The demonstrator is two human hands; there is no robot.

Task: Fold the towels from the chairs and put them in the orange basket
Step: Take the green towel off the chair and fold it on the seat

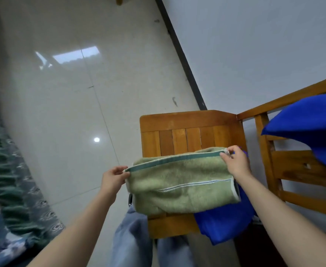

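Note:
A pale green towel (181,187) with a teal band and thin stripes is folded over and held stretched above the wooden chair seat (185,130). My left hand (113,178) pinches its left top corner. My right hand (235,162) pinches the right top corner. A blue towel (223,222) lies on the seat under the green one, at the near right. Another blue towel (310,122) hangs over the chair back at the right. No orange basket is in view.
The wooden chair back (293,170) with slats stands to the right. A white wall (254,45) with a dark skirting runs behind. Glossy pale floor tiles (61,93) spread to the left, and a patterned blue-green fabric (8,180) fills the left edge. My jeans-clad legs (131,239) are below.

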